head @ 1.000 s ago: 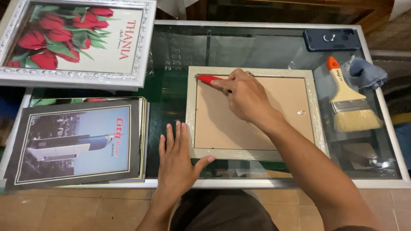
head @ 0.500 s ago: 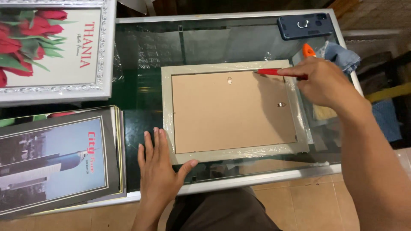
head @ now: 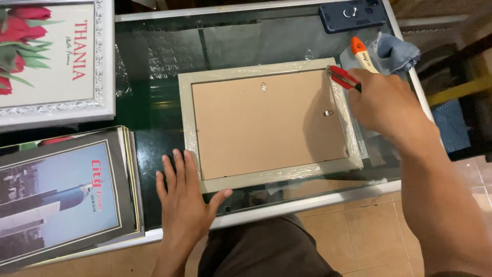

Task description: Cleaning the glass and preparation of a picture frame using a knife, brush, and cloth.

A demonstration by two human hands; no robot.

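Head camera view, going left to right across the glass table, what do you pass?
Dark-framed building print → left hand → face-down picture frame → red cutter in the right hand → blue cloth.

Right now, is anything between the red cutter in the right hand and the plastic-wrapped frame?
Nothing visible. The right hand holds the red cutter with its tip at the frame's top right corner. The left hand presses flat by the bottom left corner.

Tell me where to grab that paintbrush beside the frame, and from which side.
Take the paintbrush by its orange handle end, the only part showing, coming from the far side of the table. The right hand with the red cutter covers the rest, and the blue cloth lies against its right.
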